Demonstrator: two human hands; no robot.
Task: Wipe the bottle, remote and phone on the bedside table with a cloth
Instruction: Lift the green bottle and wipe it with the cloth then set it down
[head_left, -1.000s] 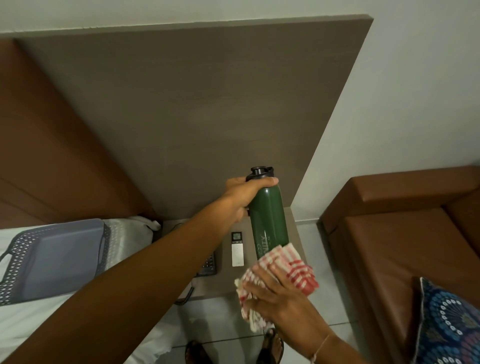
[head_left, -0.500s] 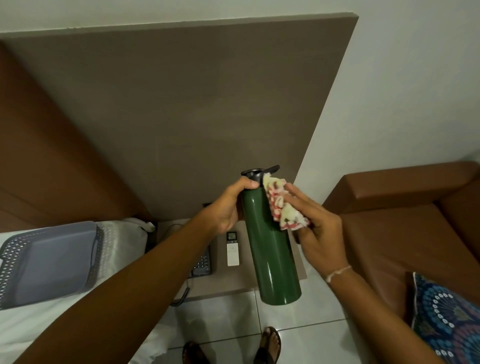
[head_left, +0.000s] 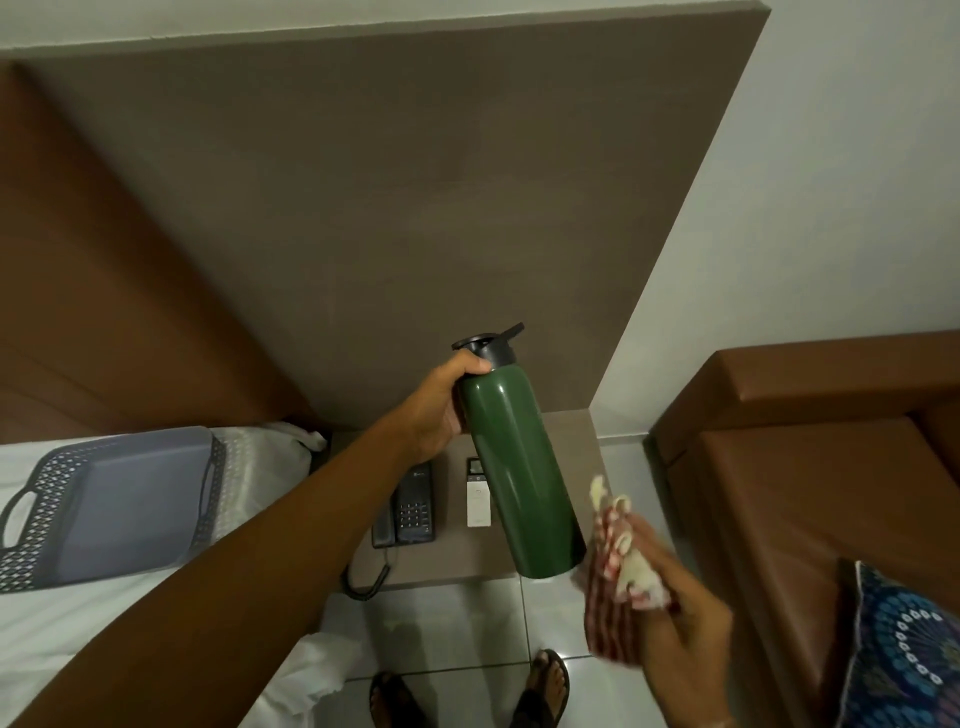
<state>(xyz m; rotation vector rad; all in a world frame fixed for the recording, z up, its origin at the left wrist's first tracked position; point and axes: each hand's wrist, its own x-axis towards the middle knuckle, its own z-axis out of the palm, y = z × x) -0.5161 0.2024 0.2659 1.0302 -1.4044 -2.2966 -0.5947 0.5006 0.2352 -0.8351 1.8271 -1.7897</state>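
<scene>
Wall: pale grey-white wall (head_left: 831, 156), taupe panel (head_left: 389, 208) against it.
Floor: light glossy tiles (head_left: 457, 623).
Seating: brown sofa (head_left: 810, 467) at right.
Bed: white bedding (head_left: 62, 623) at left.

Bedroom, hotel-like: bed (head_left: 62, 639), padded headboard (head_left: 104, 291), bedside table (head_left: 566, 431) with corded phone (head_left: 413, 504).

Bottle (head_left: 519, 467) held above bedside table (head_left: 566, 431), tilted, cap end far-left, base near-right. Left hand (head_left: 439, 410) around bottle neck. Right hand (head_left: 670, 597) with cloth (head_left: 615, 551) just right of bottle base. On table: remote (head_left: 477, 496) left of bottle, phone (head_left: 408, 506) left of remote. Tray (head_left: 104, 501) on bed (head_left: 130, 623), far left. Sofa (head_left: 805, 467) right of table.
</scene>
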